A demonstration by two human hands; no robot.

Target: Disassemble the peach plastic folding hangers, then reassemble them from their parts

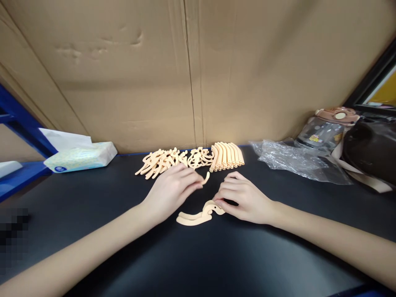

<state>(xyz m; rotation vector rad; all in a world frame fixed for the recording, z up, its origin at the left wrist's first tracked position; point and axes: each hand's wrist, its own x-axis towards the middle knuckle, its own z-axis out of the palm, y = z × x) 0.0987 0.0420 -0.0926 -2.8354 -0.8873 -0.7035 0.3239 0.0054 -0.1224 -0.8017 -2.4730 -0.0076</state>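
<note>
Left hand [173, 187] pinches a small curved strip [206, 177], right hand [243, 198] grips one hook-shaped piece [199, 214] on the tabletop [216, 255]; heaped pieces [161, 161] at 12 o'clock lie untouched.

Two pale peach plastic pieces are in play, near the middle of the dark tabletop [93, 231]. The larger hook piece [198, 215] lies flat, a long curved arm sweeping out to the left and a rounded, looped head at its right end, where the fingertips of the right hand [244, 198] rest on it. Just beyond it, the small curved sliver [206, 177] is raised off the tabletop, tilted, pinched at the fingertips of the left hand [171, 189]; its lower end is hidden, so its full shape is hard to judge.
</note>
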